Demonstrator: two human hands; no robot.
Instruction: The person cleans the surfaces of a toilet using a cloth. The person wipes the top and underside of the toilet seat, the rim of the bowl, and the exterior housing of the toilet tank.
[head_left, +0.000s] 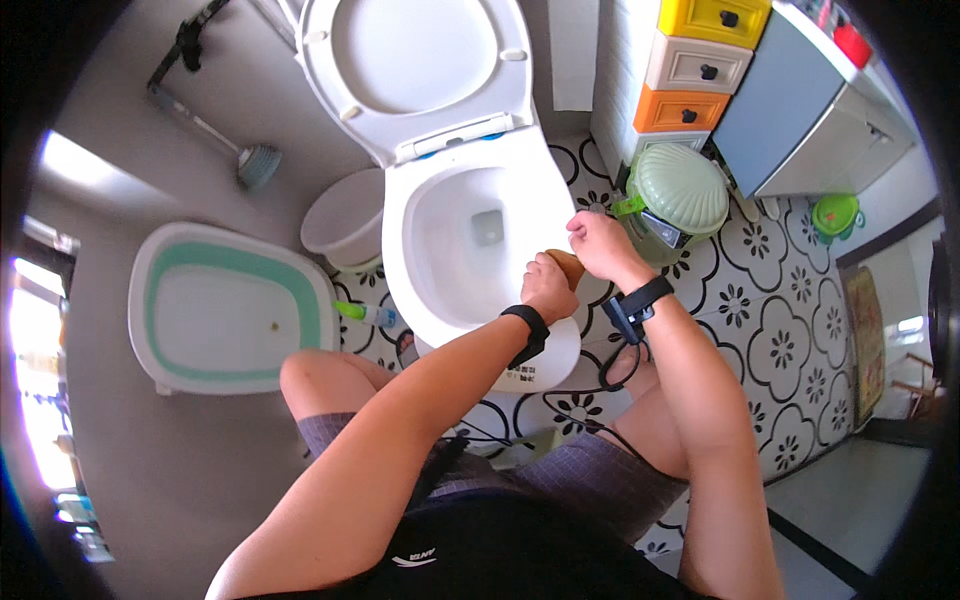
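Before me stands a white toilet bowl (409, 247) with its seat and lid (416, 56) raised. My left hand (547, 286) is closed around a brown object (568, 264) at the bowl's right side; what it is, I cannot tell. Just to the right, my right hand (600, 244) is bent with thumb and fingertips together beside the bowl's outer edge. Whether anything is pinched between them is too small to tell. Both wrists wear black straps, and a black cable hangs from the right one.
A white and green folding tub (225, 311) and a white basin (349, 217) stand left, near a bottle (367, 313). A toilet brush (259, 165) hangs on the wall. At right are a lidded green bin (679, 191), coloured drawers (682, 111) and a grey cabinet (784, 97).
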